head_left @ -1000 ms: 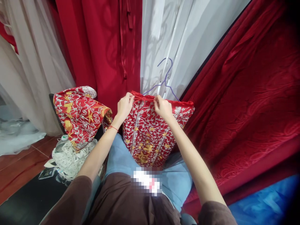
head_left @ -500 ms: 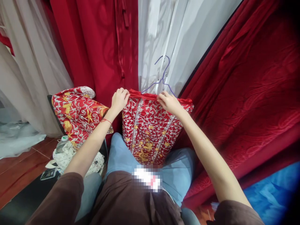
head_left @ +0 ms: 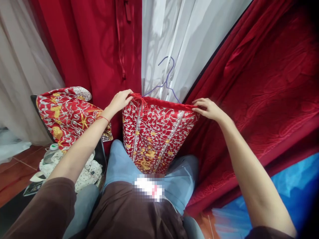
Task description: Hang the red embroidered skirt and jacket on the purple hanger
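A red skirt-like garment (head_left: 154,132) with silver and gold embroidery hangs in front of my knees, its plain red waistband stretched nearly level. My left hand (head_left: 121,99) pinches the band at its left corner, beside a small tied red cord. At the right corner, my right hand (head_left: 206,108) has thumb and fingers closed on the same band. A purple wire hanger (head_left: 166,81) rises from behind the waistband, its hook standing above; its lower part is hidden by the cloth.
Another red embroidered piece (head_left: 67,116) lies on a dark chair at the left, above a dotted white cloth (head_left: 87,174) and a clear bottle (head_left: 51,152). Red curtains (head_left: 261,99) hang on both sides of a white panel. Blue fabric lies at lower right.
My right hand has moved right along the waistband to its corner, and the band is now spread straighter. My left hand is now at the left corner. The view has shifted slightly right.
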Demonstrator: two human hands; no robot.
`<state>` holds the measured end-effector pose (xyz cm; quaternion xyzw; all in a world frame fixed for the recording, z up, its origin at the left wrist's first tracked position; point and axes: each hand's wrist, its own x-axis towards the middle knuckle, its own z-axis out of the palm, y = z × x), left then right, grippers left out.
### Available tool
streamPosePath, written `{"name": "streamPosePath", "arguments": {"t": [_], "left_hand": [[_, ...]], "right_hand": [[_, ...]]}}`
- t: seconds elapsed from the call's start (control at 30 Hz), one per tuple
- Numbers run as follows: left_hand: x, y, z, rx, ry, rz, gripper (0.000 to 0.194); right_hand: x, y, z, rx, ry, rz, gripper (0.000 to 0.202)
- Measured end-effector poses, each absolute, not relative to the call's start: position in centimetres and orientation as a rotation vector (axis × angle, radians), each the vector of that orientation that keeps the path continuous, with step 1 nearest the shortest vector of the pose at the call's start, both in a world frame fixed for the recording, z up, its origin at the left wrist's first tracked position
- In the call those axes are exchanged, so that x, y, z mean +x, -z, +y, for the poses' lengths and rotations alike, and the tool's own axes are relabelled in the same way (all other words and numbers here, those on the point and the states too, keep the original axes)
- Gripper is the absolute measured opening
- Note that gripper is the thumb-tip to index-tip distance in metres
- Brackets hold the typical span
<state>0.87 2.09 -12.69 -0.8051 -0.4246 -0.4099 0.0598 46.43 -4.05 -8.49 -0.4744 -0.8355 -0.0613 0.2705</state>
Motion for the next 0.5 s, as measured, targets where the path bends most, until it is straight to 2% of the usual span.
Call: {"name": "streamPosePath", "arguments": {"t": [0.27, 0.5], "left_hand": [[0.8, 12.5, 3.5, -2.356, 1.492, -1.431, 0.022], [0.6, 11.8, 5.0, -2.514, 1.801, -1.51, 0.012]], "right_hand": [[43.3, 9.3, -5.8, -0.984, -0.289, -1.871, 0.039], [43.0, 9.4, -4.5, -1.002, -0.242, -1.686, 0.047]]}}
